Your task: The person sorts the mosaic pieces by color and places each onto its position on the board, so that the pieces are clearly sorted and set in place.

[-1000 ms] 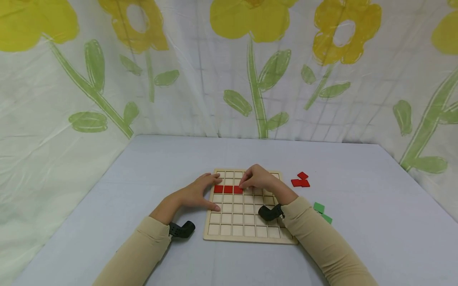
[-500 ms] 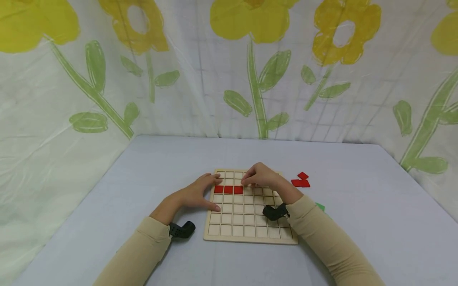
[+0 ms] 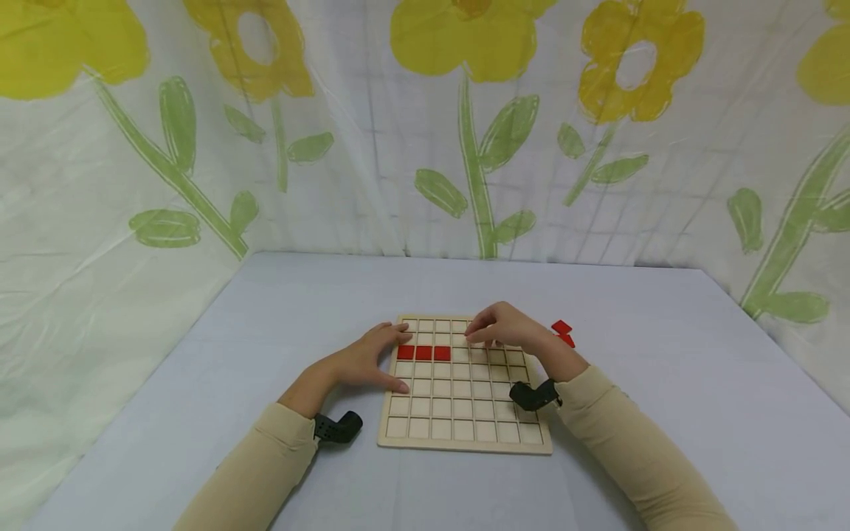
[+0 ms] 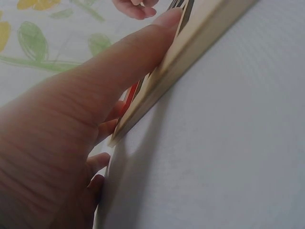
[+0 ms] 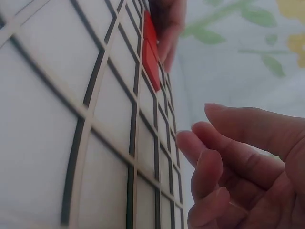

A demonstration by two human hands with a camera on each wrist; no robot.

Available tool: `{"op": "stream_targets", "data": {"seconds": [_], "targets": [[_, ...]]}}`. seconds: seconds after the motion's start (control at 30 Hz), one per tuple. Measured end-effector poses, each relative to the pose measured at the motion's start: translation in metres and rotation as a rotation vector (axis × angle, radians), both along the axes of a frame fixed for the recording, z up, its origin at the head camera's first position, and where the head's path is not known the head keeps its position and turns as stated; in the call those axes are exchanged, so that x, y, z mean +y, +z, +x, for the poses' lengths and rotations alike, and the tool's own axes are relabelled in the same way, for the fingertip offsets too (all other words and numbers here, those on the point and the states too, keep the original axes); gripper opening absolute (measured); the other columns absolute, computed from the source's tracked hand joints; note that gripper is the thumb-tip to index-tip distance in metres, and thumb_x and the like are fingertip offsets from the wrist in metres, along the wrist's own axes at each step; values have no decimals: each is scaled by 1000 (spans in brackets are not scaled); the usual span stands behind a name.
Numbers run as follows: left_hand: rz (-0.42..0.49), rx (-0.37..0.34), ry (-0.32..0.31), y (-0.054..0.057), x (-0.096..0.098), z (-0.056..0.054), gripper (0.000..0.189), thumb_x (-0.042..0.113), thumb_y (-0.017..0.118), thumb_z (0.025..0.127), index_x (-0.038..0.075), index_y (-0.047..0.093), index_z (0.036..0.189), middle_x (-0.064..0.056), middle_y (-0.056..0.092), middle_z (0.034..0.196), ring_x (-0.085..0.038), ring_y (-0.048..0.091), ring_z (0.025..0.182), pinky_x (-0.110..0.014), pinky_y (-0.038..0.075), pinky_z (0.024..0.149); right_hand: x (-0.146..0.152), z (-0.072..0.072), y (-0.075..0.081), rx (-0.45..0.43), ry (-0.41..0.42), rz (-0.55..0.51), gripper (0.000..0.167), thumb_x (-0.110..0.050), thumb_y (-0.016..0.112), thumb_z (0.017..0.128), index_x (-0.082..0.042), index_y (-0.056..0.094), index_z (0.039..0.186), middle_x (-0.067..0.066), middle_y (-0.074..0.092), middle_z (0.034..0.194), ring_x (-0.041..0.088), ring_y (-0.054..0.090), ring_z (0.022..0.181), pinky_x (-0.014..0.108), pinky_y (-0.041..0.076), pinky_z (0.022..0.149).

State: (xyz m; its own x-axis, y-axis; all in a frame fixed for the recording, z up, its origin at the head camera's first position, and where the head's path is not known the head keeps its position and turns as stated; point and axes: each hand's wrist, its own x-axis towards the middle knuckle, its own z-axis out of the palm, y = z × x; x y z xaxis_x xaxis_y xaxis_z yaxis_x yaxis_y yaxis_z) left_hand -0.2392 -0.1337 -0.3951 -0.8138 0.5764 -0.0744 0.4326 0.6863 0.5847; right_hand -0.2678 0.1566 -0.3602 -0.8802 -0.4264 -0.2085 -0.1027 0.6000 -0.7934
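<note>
A wooden grid board (image 3: 465, 445) lies on the table, with three red square tiles (image 3: 423, 353) side by side in one row at its left. My left hand (image 3: 365, 359) rests at the board's left edge, thumb and fingers spread. In the left wrist view the thumb (image 4: 128, 57) lies over the board's rim (image 4: 167, 78). Over the upper right of the grid hovers my right hand (image 3: 508, 327). The right wrist view shows its fingers (image 5: 233, 157) loosely bent beside the board, nothing between thumb and fingertips. Red tiles (image 5: 150, 59) sit in the grid there too.
Loose red tiles (image 3: 561, 327) lie on the table right of the board, partly hidden by my right wrist. A white table (image 3: 299, 295) spreads around the board. Behind it hangs a curtain (image 3: 358, 162) printed with yellow flowers.
My right hand has left the third red tile and moved right across the board, its forearm now covering the green tiles and part of the red ones. My left hand has stayed put.
</note>
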Motion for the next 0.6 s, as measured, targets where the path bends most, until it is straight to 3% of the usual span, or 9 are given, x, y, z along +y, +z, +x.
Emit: {"op": "stream_targets", "data": {"seconds": [0.17, 0.47, 0.6], "targets": [[-3, -9, -2, 0, 0, 0, 91, 50, 77, 69, 17, 37, 143, -1, 19, 156, -31, 5, 145, -54, 13, 115, 14, 4, 1, 0, -27, 24, 21, -21, 66, 86, -5, 70, 100, 4, 67, 91, 17, 56, 67, 27, 46, 61], [-16, -7, 2, -2, -1, -2, 91, 51, 77, 69, 18, 36, 143, 1, 18, 156, -28, 4, 146, -52, 13, 116, 37, 12, 7, 17, -39, 17, 28, -22, 64, 88, -3, 67, 108, 10, 63, 112, 20, 56, 76, 30, 46, 65], [-18, -8, -1, 0, -2, -1, 91, 51, 77, 69, 18, 35, 144, 0, 18, 157, -29, 4, 146, -52, 13, 116, 45, 14, 12, 10, -70, 31, 31, -24, 64, 88, -4, 66, 112, 13, 63, 100, 18, 51, 66, 26, 38, 52]]}}
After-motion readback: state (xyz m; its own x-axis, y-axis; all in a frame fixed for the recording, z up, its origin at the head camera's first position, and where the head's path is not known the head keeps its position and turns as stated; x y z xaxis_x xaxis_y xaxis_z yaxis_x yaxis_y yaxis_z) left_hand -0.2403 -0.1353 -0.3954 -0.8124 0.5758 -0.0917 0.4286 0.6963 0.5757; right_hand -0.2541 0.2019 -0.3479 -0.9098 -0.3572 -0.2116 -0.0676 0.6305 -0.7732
